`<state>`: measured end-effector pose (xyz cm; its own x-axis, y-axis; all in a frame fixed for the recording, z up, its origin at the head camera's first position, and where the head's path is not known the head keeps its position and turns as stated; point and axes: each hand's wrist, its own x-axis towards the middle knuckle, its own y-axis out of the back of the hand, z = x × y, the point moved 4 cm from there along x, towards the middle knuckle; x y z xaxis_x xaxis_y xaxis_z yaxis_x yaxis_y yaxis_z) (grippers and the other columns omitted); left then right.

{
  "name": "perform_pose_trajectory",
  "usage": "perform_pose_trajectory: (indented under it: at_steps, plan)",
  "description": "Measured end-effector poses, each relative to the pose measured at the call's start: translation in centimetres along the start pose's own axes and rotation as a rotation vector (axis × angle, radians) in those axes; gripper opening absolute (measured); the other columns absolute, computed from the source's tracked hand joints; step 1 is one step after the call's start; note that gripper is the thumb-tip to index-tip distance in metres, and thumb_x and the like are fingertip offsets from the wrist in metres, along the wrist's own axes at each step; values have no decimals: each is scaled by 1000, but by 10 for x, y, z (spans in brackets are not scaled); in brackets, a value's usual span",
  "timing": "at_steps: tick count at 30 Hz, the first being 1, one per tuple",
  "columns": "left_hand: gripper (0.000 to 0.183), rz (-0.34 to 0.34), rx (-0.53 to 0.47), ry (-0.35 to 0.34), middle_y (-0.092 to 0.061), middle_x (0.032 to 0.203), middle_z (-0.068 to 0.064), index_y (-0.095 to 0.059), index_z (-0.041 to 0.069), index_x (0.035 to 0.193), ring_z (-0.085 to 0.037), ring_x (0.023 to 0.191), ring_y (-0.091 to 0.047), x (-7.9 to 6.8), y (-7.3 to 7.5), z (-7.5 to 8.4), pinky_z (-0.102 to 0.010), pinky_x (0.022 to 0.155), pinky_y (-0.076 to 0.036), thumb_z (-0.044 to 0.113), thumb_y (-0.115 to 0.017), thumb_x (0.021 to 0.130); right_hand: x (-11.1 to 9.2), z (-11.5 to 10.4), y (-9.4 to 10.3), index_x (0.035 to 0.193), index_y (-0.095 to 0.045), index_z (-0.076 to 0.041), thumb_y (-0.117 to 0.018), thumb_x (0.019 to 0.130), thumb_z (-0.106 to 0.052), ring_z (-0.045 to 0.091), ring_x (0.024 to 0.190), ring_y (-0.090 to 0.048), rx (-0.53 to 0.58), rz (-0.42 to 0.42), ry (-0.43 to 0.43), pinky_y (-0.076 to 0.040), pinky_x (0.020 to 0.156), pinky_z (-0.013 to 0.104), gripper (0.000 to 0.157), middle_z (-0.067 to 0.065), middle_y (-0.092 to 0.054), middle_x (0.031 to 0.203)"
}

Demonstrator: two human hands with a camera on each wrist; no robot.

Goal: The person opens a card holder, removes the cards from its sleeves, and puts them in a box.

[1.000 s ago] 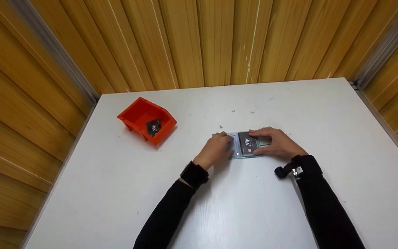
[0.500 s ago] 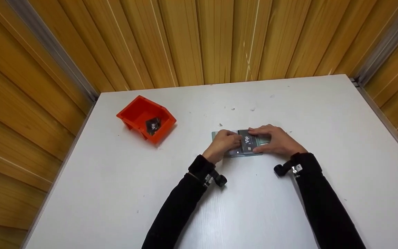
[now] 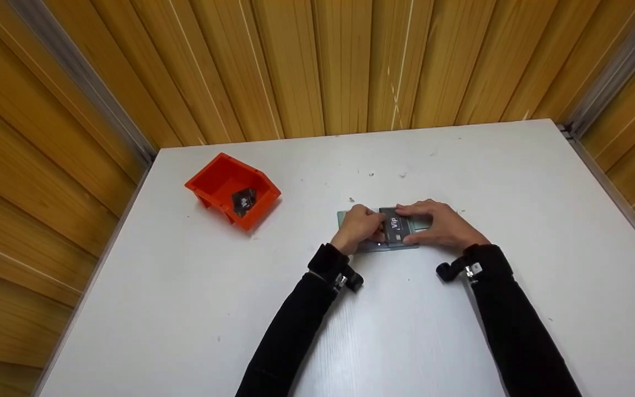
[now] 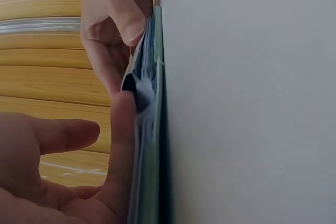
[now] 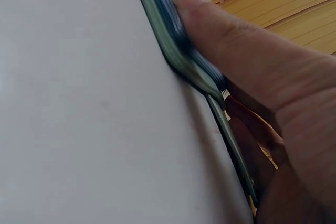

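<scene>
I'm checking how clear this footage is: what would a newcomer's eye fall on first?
Probably the bright orange-red open plastic bin, standing at left on the white table with dark "Vip" cards inside. Next, nearer the middle, the bare left hand and right hand, both at a black rectangular "Vip" card with a flat, green-edged holder beneath.

The card (image 3: pixel 397 227) is dark with white "Vip" lettering and a small pale square near one edge; it lies face up on the holder (image 3: pixel 420 225). The holder sits flat on the white table (image 3: pixel 439 342), a pale green cover under a thick layer of bluish clear leaves.
</scene>
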<state>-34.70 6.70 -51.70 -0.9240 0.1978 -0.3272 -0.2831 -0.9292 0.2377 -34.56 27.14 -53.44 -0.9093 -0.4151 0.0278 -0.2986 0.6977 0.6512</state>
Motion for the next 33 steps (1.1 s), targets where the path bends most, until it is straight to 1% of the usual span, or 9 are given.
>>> perform_pose_trajectory:
  at_steps: [3,6,9,14,17,21,24,27,33]
  plan:
    - [18,-12,15,4,-60,66,-3,-65,-1,96,-10,50,-60,2,-3,1,-20,48,-52,15,-61,102,0,0,2,140,-66,-25,-92,78,-31,24,131,-51,1,-8,3,-35,115,46,67,1,-60,149]
    - [13,-7,28,5,-59,67,-3,-63,1,97,-11,51,-60,3,-5,1,-20,48,-52,13,-63,102,-1,-1,1,140,-67,-25,-92,78,-30,25,132,-51,15,-13,1,-34,116,48,67,1,-60,149]
    - [11,9,29,-7,-60,67,-2,-62,4,91,-9,50,-60,3,-7,1,-19,49,-52,9,-67,100,-2,-1,3,139,-67,-25,-92,77,-29,25,130,-51,25,-3,-8,-34,115,47,68,2,-61,148]
    - [18,3,32,-45,-65,67,-2,-61,6,82,-6,50,-61,2,-7,0,-19,50,-54,7,-72,96,-1,0,3,139,-67,-26,-93,76,-31,22,130,-51,10,3,-7,-34,113,41,67,0,-61,148]
    - [17,-23,19,-78,-71,71,-7,-63,4,82,-6,51,-62,1,-4,-1,-20,52,-56,6,-72,96,-1,0,2,138,-68,-26,-93,77,-31,22,130,-51,-3,3,4,-35,113,40,67,-1,-61,148]
    - [14,-68,-14,-100,-76,77,-13,-64,2,84,-7,53,-65,1,0,-3,-21,55,-59,4,-72,96,-1,1,0,138,-68,-25,-93,77,-31,25,132,-51,-19,-2,12,-35,114,45,66,0,-60,149]
    - [15,-91,-60,-96,-75,77,-12,-64,2,83,-8,55,-67,2,3,-4,-22,57,-60,3,-72,95,-1,1,0,139,-68,-25,-92,77,-33,26,133,-51,-34,1,11,-35,114,48,67,0,-60,149]
    - [17,-104,-100,-84,-73,75,-10,-62,3,81,-9,55,-68,2,8,-5,-23,57,-60,1,-72,95,-1,1,0,138,-68,-26,-93,76,-35,26,133,-51,-28,2,-3,-36,114,47,67,-2,-60,149]
    - [20,-90,-130,-55,-67,70,-5,-59,4,79,-9,53,-66,-1,23,-11,-21,53,-58,-3,-71,93,-1,0,0,137,-68,-28,-93,75,-38,23,133,-50,-8,-2,-25,-36,112,44,68,-3,-60,148]
